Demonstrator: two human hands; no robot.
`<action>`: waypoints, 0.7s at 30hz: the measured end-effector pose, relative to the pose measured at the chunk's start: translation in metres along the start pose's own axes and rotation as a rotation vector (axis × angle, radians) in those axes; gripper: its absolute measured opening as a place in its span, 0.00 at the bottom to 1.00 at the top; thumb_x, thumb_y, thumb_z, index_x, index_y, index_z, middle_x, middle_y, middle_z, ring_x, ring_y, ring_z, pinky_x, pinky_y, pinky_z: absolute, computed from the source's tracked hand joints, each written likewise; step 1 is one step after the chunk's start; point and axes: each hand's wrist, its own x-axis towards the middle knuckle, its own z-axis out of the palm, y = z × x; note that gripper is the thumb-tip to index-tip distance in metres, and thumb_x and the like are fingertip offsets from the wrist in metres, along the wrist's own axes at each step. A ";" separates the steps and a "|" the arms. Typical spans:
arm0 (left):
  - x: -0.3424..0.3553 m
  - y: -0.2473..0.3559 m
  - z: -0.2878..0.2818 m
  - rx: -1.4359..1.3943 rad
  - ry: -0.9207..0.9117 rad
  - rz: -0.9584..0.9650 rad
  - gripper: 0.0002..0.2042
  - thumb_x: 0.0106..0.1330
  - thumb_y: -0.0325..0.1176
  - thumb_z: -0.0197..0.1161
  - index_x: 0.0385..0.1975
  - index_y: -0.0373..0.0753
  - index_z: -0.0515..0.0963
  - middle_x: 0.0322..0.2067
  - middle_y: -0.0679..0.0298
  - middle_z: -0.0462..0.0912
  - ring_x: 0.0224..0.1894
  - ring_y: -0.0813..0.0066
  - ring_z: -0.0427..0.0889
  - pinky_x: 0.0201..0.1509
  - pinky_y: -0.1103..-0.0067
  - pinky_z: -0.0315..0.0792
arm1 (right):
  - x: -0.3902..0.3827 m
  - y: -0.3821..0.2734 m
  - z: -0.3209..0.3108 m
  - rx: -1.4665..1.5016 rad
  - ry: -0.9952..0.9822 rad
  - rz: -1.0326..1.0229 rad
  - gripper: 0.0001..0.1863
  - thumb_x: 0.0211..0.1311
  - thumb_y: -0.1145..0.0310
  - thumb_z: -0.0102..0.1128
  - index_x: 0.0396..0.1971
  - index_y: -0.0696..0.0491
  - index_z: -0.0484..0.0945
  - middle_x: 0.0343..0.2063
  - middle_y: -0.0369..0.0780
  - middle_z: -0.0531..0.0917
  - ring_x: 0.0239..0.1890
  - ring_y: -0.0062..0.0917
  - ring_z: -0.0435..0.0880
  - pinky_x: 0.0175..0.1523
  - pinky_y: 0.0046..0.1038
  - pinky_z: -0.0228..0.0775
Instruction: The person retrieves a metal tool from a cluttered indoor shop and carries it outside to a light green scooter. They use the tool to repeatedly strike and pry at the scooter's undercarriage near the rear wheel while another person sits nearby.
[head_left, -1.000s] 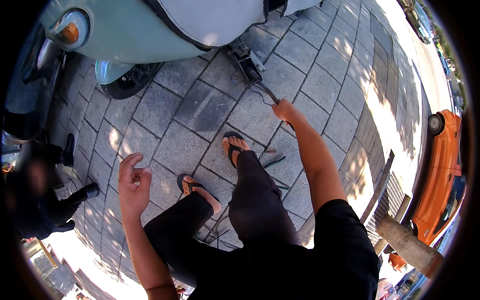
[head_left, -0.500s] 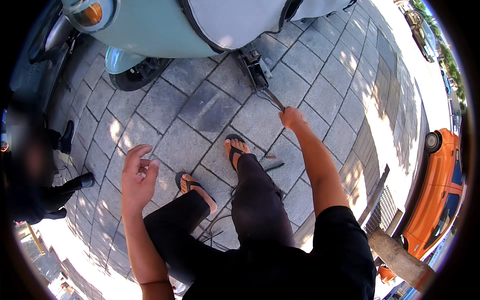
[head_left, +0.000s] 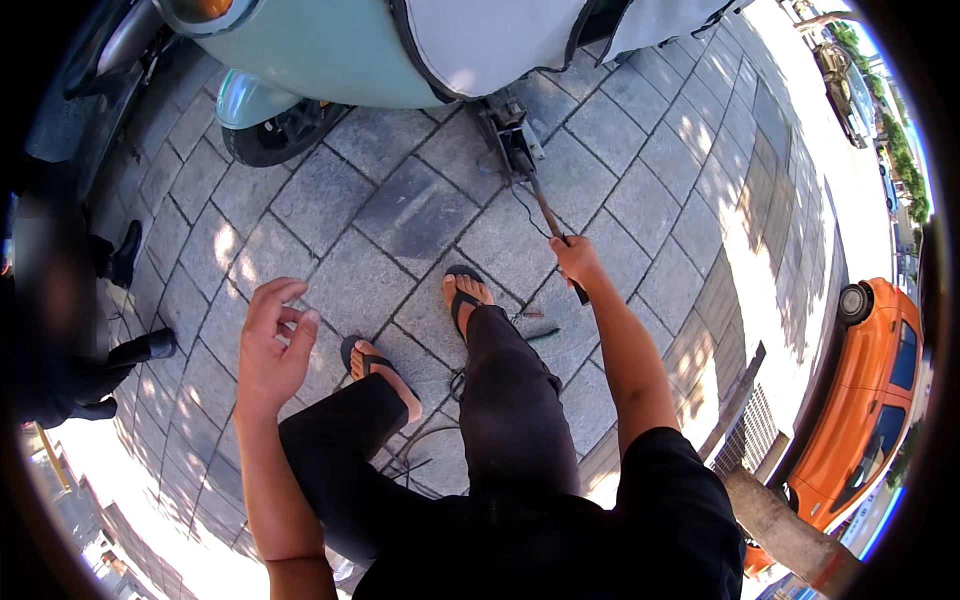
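Observation:
My right hand (head_left: 577, 262) is closed around a long metal jack handle (head_left: 543, 206), whose dark end pokes out below my fist. The handle slopes up to a dark metal floor jack (head_left: 515, 140) that stands on the paving at the lower edge of a pale green vehicle (head_left: 330, 60). My left hand (head_left: 272, 345) hangs in the air over the paving, fingers loosely curled and apart, holding nothing. A small wheel (head_left: 285, 140) under a pale green fender shows left of the jack. The far part of the jack is hidden beneath the vehicle.
Grey-white panels (head_left: 490, 45) cover part of the vehicle. Dark cords (head_left: 425, 465) lie near my sandalled feet. At the left, a person in dark clothes (head_left: 60, 350) is close by. To the right are a tree trunk (head_left: 790, 525), a metal grate (head_left: 752, 432) and an orange car (head_left: 858, 400).
My right hand has moved down and slightly left, and more of the handle now shows above and below it. My left hand stays almost in place. The view has shifted a little.

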 end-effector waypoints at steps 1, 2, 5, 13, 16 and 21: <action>0.000 -0.001 -0.001 -0.002 0.001 -0.001 0.17 0.70 0.26 0.69 0.57 0.36 0.79 0.60 0.60 0.80 0.41 0.76 0.84 0.42 0.78 0.76 | 0.001 -0.002 0.002 -0.008 0.000 0.002 0.24 0.75 0.52 0.62 0.30 0.60 0.79 0.14 0.40 0.77 0.11 0.29 0.76 0.17 0.37 0.69; -0.001 -0.001 -0.002 -0.001 0.003 -0.008 0.17 0.69 0.26 0.69 0.57 0.36 0.79 0.60 0.60 0.80 0.41 0.76 0.84 0.42 0.78 0.76 | 0.002 -0.004 0.003 -0.025 0.017 -0.024 0.23 0.74 0.52 0.62 0.30 0.59 0.79 0.14 0.40 0.77 0.11 0.29 0.76 0.17 0.38 0.69; 0.000 0.000 -0.003 0.001 0.001 -0.015 0.17 0.69 0.26 0.69 0.57 0.36 0.80 0.60 0.59 0.80 0.40 0.76 0.85 0.43 0.78 0.76 | 0.008 -0.006 0.006 -0.064 0.058 -0.090 0.22 0.74 0.52 0.63 0.32 0.59 0.80 0.15 0.40 0.77 0.11 0.31 0.77 0.17 0.39 0.69; -0.002 0.003 -0.004 -0.031 -0.021 -0.018 0.17 0.68 0.25 0.70 0.56 0.35 0.80 0.59 0.59 0.81 0.40 0.76 0.85 0.44 0.78 0.75 | 0.055 -0.022 0.026 -0.234 -0.033 0.104 0.18 0.71 0.63 0.58 0.49 0.64 0.79 0.34 0.54 0.88 0.22 0.43 0.88 0.25 0.46 0.80; -0.006 0.006 -0.008 -0.008 -0.010 -0.004 0.17 0.67 0.22 0.68 0.56 0.34 0.80 0.59 0.59 0.80 0.40 0.76 0.84 0.45 0.79 0.76 | 0.036 -0.022 0.038 -0.445 0.090 -0.082 0.17 0.69 0.68 0.55 0.52 0.64 0.77 0.44 0.60 0.87 0.38 0.53 0.91 0.41 0.51 0.85; -0.006 0.010 -0.006 0.012 -0.043 0.007 0.18 0.67 0.22 0.68 0.56 0.34 0.80 0.59 0.58 0.80 0.41 0.76 0.84 0.44 0.79 0.76 | 0.035 0.006 0.040 -0.577 0.031 -0.199 0.19 0.69 0.66 0.56 0.52 0.65 0.73 0.45 0.64 0.86 0.49 0.60 0.87 0.56 0.53 0.81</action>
